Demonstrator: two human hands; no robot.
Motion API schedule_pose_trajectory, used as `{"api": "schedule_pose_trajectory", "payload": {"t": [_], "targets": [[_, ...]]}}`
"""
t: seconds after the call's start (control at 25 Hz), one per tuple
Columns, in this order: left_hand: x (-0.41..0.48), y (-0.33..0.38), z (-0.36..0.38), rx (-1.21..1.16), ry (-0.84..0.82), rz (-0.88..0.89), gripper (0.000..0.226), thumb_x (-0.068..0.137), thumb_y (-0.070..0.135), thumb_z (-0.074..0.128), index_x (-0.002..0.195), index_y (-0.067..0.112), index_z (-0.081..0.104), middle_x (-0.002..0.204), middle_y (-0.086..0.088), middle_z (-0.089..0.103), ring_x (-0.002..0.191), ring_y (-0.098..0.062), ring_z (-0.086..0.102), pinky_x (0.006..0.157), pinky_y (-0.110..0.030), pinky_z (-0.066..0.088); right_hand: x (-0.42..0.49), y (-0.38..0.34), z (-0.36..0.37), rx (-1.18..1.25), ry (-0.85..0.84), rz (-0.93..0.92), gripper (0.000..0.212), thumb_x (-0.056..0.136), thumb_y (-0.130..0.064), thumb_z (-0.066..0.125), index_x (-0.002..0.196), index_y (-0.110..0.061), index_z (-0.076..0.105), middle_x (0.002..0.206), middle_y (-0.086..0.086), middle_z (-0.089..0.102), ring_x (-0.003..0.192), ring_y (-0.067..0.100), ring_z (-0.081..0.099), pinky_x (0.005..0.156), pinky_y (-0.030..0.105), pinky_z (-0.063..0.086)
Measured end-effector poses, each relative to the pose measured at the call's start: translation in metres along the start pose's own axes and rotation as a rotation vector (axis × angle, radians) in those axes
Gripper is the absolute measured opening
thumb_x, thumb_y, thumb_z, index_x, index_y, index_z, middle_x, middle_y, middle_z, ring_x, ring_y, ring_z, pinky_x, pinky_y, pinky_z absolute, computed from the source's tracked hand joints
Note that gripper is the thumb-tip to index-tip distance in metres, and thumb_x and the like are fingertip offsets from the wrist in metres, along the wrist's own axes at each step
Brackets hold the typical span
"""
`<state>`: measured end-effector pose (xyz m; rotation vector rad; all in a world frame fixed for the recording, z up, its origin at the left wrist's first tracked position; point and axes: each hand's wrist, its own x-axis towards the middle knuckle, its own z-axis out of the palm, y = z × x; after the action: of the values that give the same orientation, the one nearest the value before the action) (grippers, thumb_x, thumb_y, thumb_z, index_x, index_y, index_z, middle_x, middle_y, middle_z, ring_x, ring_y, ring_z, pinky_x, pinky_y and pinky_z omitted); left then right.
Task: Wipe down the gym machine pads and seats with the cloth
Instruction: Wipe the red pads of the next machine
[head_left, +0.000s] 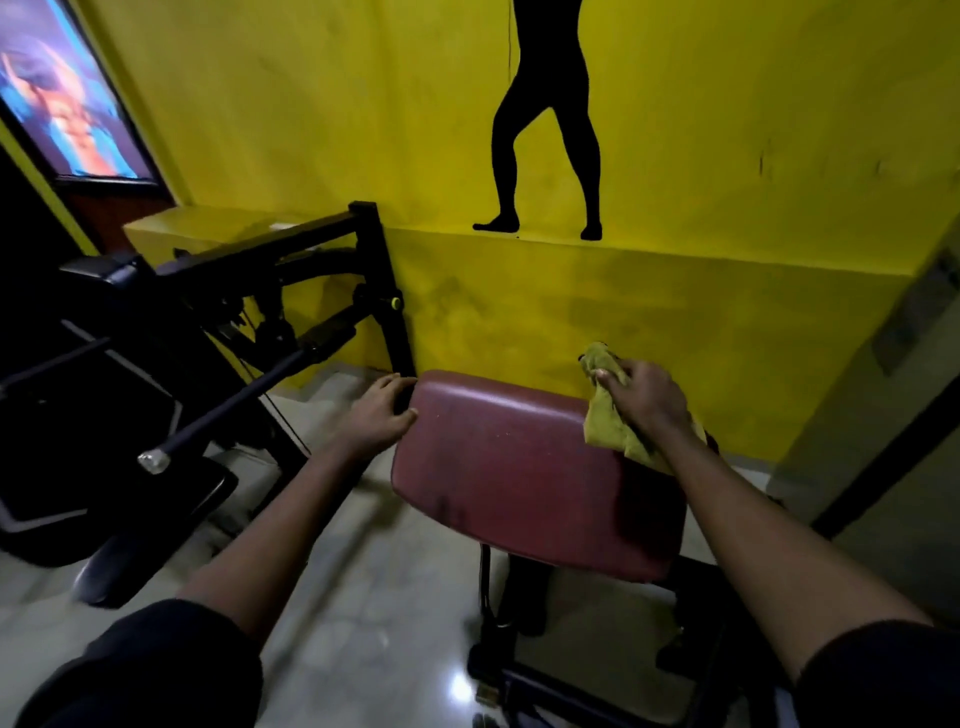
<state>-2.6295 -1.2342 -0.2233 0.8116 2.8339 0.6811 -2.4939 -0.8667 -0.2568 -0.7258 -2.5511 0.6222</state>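
A dark red padded seat (509, 467) stands on a black frame in the middle of the view. My left hand (376, 410) grips its far left edge, fingers curled over the rim. My right hand (641, 397) holds a yellow-green cloth (610, 423) against the pad's far right corner. Part of the cloth sticks up past my fingers and part hangs under my wrist.
A black gym machine (218, 312) with a long bar (228, 410) and black pads fills the left side. A yellow wall (571, 301) with a ledge rises just behind the seat. The floor (374, 597) is pale glossy tile. A framed poster (57, 93) hangs at the upper left.
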Motion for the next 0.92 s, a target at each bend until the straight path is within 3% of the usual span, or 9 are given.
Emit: {"api": "schedule_pose_trajectory", "payload": {"t": [0.24, 0.4, 0.52, 0.64, 0.76, 0.92], "targets": [[0.071, -0.071, 0.054, -0.004, -0.192, -0.052, 0.070, 0.080, 0.051, 0.049, 0.141, 0.016, 0.047, 0.148, -0.012, 0.043, 0.136, -0.030, 0.042, 0.110, -0.045, 0.036, 0.004, 0.047, 0.108, -0.209, 0.007, 0.088, 0.053, 0.096, -0.057, 0.052, 0.130, -0.018, 0.062, 0.129, 0.013, 0.060, 0.114, 0.037, 0.056, 0.087, 0.049, 0.051], [0.092, -0.095, 0.078, 0.020, -0.253, -0.025, 0.060, 0.085, 0.034, 0.051, 0.140, 0.010, 0.048, 0.146, -0.012, 0.045, 0.133, -0.031, 0.046, 0.109, -0.040, 0.038, -0.014, 0.041, 0.141, -0.203, 0.116, 0.221, 0.052, 0.098, -0.055, 0.048, 0.139, -0.023, 0.055, 0.146, 0.008, 0.052, 0.132, 0.034, 0.045, 0.101, 0.056, 0.035], [0.111, -0.128, 0.098, -0.010, -0.291, 0.013, 0.065, 0.083, 0.035, 0.048, 0.144, 0.013, 0.043, 0.150, -0.010, 0.043, 0.135, -0.030, 0.044, 0.107, -0.050, 0.039, -0.038, 0.021, 0.173, -0.159, 0.183, 0.289, 0.060, 0.100, -0.060, 0.039, 0.150, -0.027, 0.042, 0.160, 0.004, 0.035, 0.148, 0.031, 0.026, 0.115, 0.058, 0.019], [0.122, -0.157, 0.108, -0.061, -0.299, 0.055, 0.070, 0.081, 0.036, 0.044, 0.147, 0.011, 0.040, 0.151, -0.010, 0.041, 0.138, -0.028, 0.040, 0.110, -0.049, 0.037, -0.058, -0.011, 0.204, -0.159, 0.248, 0.377, 0.063, 0.099, -0.062, 0.037, 0.154, -0.031, 0.035, 0.163, 0.001, 0.029, 0.152, 0.026, 0.018, 0.117, 0.058, 0.018], [0.125, -0.165, 0.098, -0.142, -0.299, 0.143, 0.058, 0.089, 0.014, 0.052, 0.146, 0.010, 0.043, 0.149, -0.010, 0.041, 0.134, -0.022, 0.044, 0.113, -0.034, 0.035, -0.073, -0.054, 0.237, -0.153, 0.267, 0.460, 0.065, 0.099, -0.061, 0.040, 0.156, -0.032, 0.030, 0.164, 0.002, 0.027, 0.152, 0.027, 0.019, 0.116, 0.058, 0.020], [0.147, -0.193, 0.094, -0.309, -0.333, 0.243, 0.054, 0.089, -0.004, 0.052, 0.139, 0.017, 0.054, 0.141, -0.001, 0.053, 0.111, -0.012, 0.062, 0.100, -0.030, 0.049, -0.101, -0.111, 0.297, -0.212, 0.218, 0.452, 0.066, 0.098, -0.059, 0.042, 0.157, -0.032, 0.029, 0.165, 0.001, 0.024, 0.153, 0.026, 0.017, 0.118, 0.054, 0.021]]}}
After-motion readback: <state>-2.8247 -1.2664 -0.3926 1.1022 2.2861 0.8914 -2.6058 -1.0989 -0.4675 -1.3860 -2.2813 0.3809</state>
